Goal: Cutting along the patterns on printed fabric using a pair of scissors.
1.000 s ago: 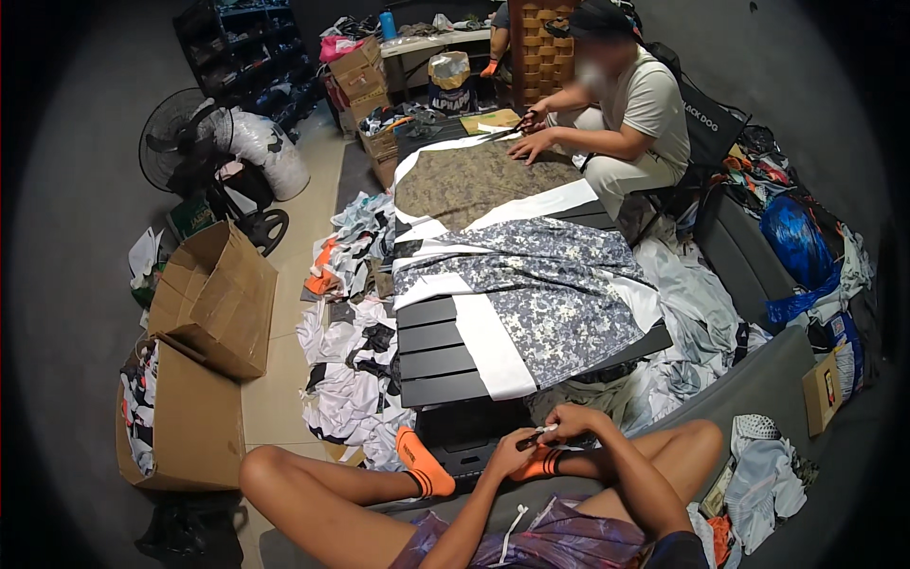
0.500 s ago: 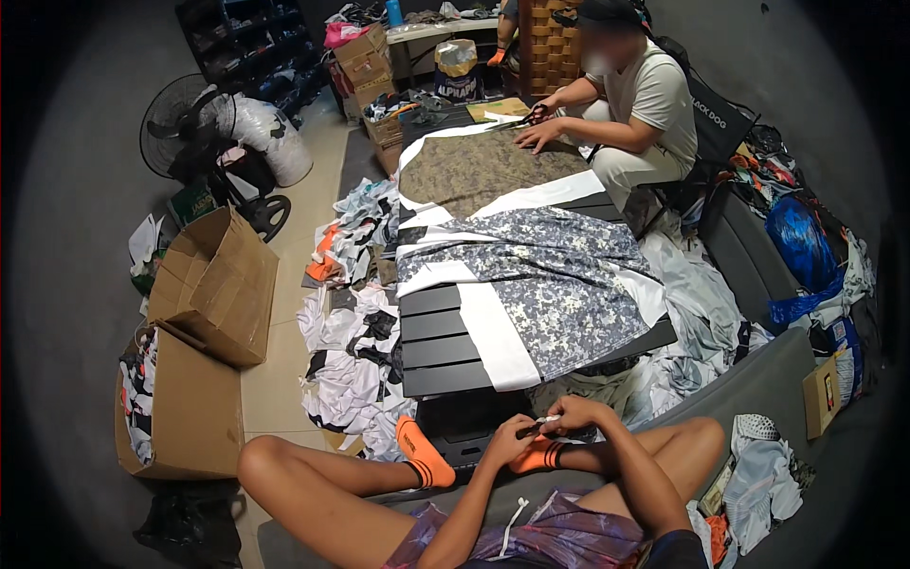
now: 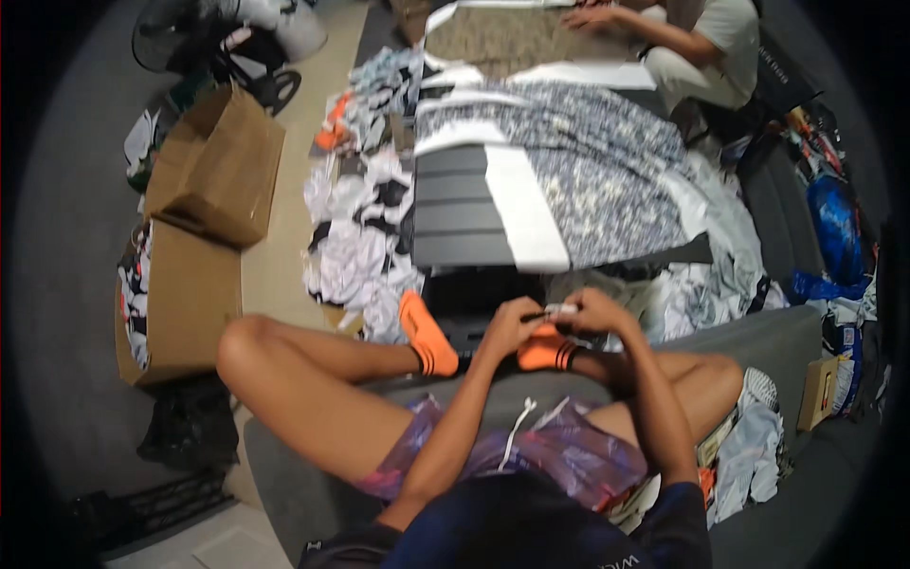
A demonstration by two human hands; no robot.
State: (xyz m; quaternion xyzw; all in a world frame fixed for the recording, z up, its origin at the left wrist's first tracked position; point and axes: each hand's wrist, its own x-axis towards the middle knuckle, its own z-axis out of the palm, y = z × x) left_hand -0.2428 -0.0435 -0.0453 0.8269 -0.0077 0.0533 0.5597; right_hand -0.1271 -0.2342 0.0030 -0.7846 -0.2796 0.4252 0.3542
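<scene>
In front of me, above the orange sock (image 3: 544, 351) on my right foot, both hands meet at fingertip height. My left hand (image 3: 513, 324) is closed around a small, thin dark object (image 3: 536, 316), its kind too blurred to tell. My right hand (image 3: 597, 311) is closed too, pinching a small white object (image 3: 565, 308) against the dark one's end. Beyond them, grey-and-white camouflage fabric (image 3: 607, 180) with white borders lies over a black slatted table (image 3: 455, 204). Brown-green camouflage fabric (image 3: 502, 40) is spread farther back.
At the far right a co-worker (image 3: 706, 47) sits with a hand on the brown-green fabric. Cloth scraps (image 3: 355, 242) are heaped left of the table, beside two cardboard boxes (image 3: 194, 294). More scraps (image 3: 749, 450) lie on the grey seat (image 3: 332, 455) at my right.
The view has tipped downward, so table and co-worker sit higher and my shirt now shows. My hands stay together, still holding the small dark and white objects.
</scene>
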